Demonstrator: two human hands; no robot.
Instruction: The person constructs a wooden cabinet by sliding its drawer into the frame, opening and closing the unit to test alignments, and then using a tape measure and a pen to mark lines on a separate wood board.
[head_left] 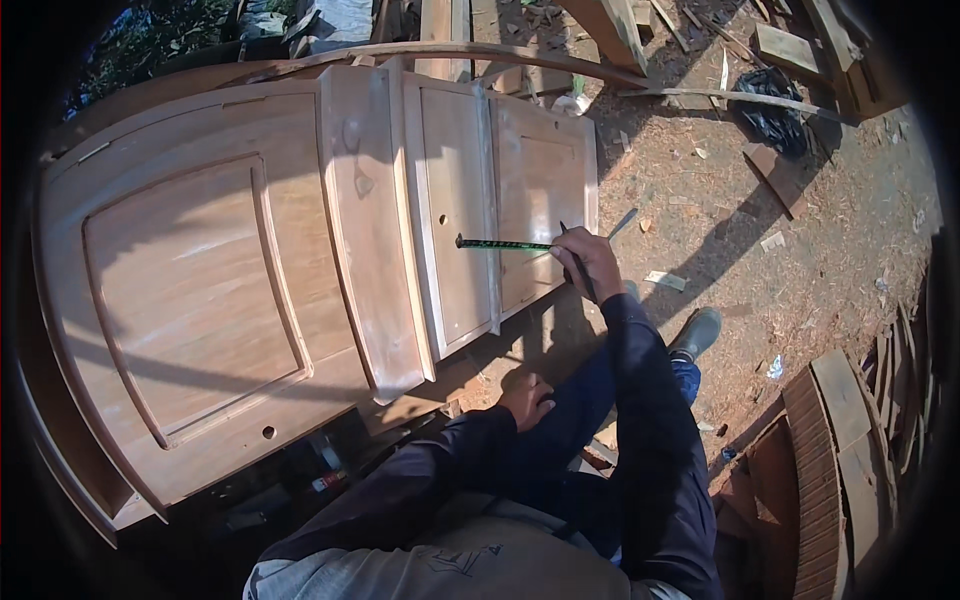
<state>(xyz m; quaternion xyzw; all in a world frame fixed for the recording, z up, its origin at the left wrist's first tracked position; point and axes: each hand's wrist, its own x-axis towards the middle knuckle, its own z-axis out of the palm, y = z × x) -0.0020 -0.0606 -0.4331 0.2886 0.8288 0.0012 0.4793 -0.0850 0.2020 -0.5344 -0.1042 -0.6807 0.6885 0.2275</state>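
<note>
My right hand (588, 255) grips a green-and-black tape measure (505, 244) and a thin dark stick like a pencil (566, 234). The tape's blade reaches left over a narrow wooden panel (455, 290), its tip near a small hole. My left hand (525, 400) is low by my leg, fingers curled, their contents hidden. Beside the narrow panel lie a large cabinet door with a raised arched frame (190, 300), a raised wooden strip (365, 240) and a smaller door (540, 170).
Long boards (500, 55) cross behind the cabinet. A black plastic bag (770, 110) lies on the dirt ground (760, 260) with wood scraps. Stacked timber (840, 420) stands at lower right. My boot (695, 335) is beside the cabinet.
</note>
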